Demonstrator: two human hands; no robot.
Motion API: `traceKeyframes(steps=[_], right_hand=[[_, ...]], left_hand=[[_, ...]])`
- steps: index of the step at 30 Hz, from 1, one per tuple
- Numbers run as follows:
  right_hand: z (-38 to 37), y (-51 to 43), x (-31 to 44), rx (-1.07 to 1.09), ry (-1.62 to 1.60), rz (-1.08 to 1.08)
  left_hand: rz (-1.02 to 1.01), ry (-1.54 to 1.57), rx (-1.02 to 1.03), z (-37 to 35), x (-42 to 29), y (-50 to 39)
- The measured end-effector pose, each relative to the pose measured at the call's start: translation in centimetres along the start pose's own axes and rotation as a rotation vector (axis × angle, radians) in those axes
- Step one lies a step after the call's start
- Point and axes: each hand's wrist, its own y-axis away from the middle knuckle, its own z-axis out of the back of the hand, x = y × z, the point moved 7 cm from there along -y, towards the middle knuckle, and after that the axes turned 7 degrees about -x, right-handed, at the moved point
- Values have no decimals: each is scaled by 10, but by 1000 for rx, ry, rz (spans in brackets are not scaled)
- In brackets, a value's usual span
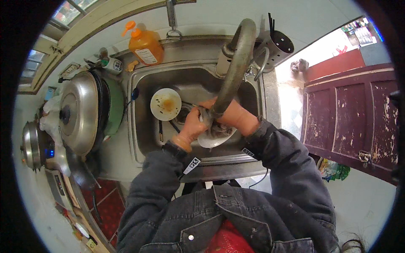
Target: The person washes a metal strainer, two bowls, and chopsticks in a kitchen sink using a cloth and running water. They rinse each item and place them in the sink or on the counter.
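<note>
Both hands are in orange gloves over a stainless steel sink (147, 148). My left hand (192, 127) grips a greyish wet cloth (206, 118) below the spout of the faucet (235, 66). My right hand (235, 117) is beside it, partly behind the spout; its fingers are mostly hidden, so what it holds cannot be told. Beneath the hands a white bowl (213, 142) is tilted, with something greyish in it. Left of them a white bowl (166, 104) with brownish residue and dark bits lies by the drain (182, 115). Chopsticks or utensil handles (161, 131) rest on the sink floor.
An orange pump bottle (145, 47) stands behind the sink, and a perforated metal utensil holder (275, 50) is at the back right. On the left counter are a large lidded pan (80, 110) and a green basin (114, 107). A worn maroon door (351, 117) is at the right.
</note>
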Motion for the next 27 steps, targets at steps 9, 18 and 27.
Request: traceKeyframes(steps=[9,18,27], right_hand=[[-27,72,-96,-384,-604,-852],[-30,91,-87,-401,-741,-980],[6,37,-2,128,288,-47]], left_hand=[[-120,494,-268,25,-18,6],[-406,36,-311,9,-31,35],[17,-204,87,-25,-6,7]])
